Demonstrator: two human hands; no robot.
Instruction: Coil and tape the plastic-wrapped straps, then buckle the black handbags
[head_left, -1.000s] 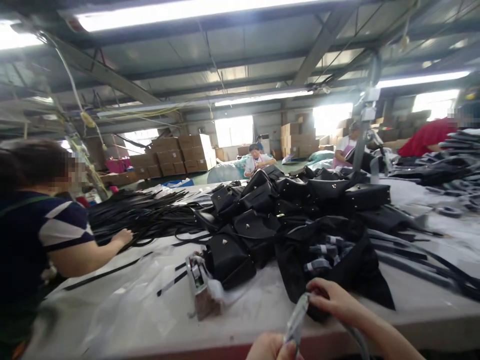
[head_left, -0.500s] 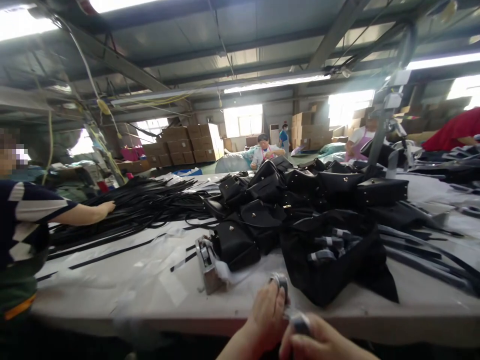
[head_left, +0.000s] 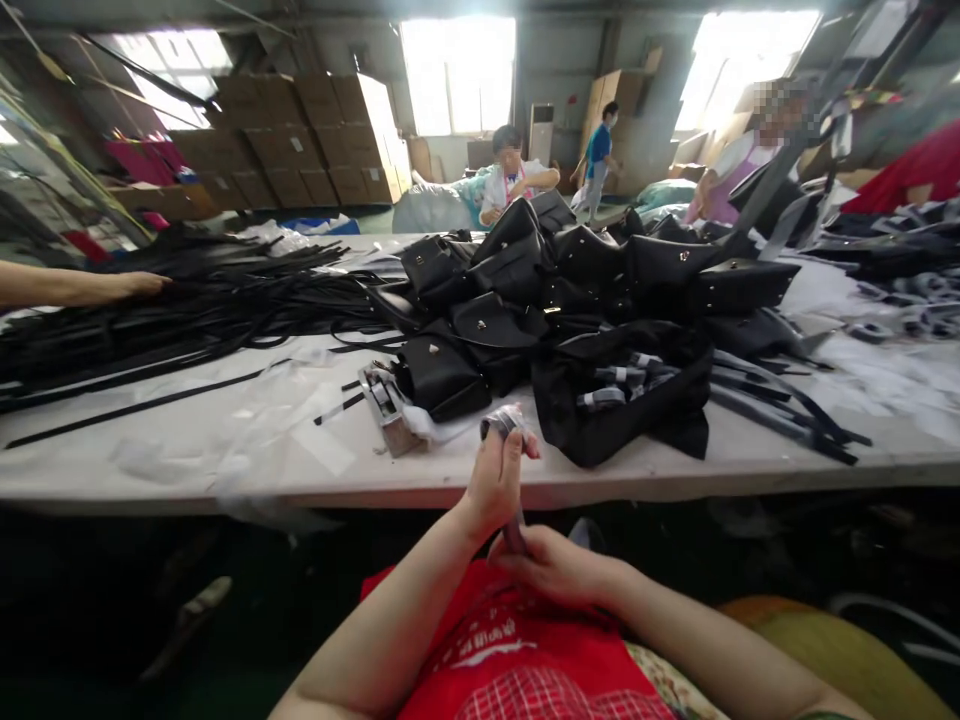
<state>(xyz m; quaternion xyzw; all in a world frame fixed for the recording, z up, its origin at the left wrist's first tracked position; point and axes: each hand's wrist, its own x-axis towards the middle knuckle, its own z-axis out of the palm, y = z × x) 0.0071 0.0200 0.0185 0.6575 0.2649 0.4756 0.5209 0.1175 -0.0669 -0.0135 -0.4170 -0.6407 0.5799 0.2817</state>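
Just past the table's front edge, my left hand (head_left: 493, 478) is closed around a dark strap (head_left: 514, 534). The strap's upper part is bent into a loop with clear plastic film (head_left: 511, 413) over it. Lower down, close to my red apron (head_left: 480, 640), my right hand (head_left: 551, 565) grips the strap's other stretch; its fingertips are partly hidden. Ahead of my hands on the table lie a black handbag (head_left: 442, 372) and a metal tape dispenser (head_left: 388, 408). A black cloth piece (head_left: 622, 425) to the right has several plastic-wrapped strap rolls (head_left: 604, 398) on it.
Black handbags (head_left: 517, 265) are piled mid-table. Loose black straps (head_left: 225, 295) cover the left side, where a co-worker's hand (head_left: 142, 284) reaches in. Grey wrapped straps (head_left: 780, 405) lie at right. The white table's front edge (head_left: 187, 500) runs across in front of me.
The view has tilted down. My hands have drawn nearer my body, and the right one now sits lower, with the strap stretched between them. The co-worker's hand remains on the straps.
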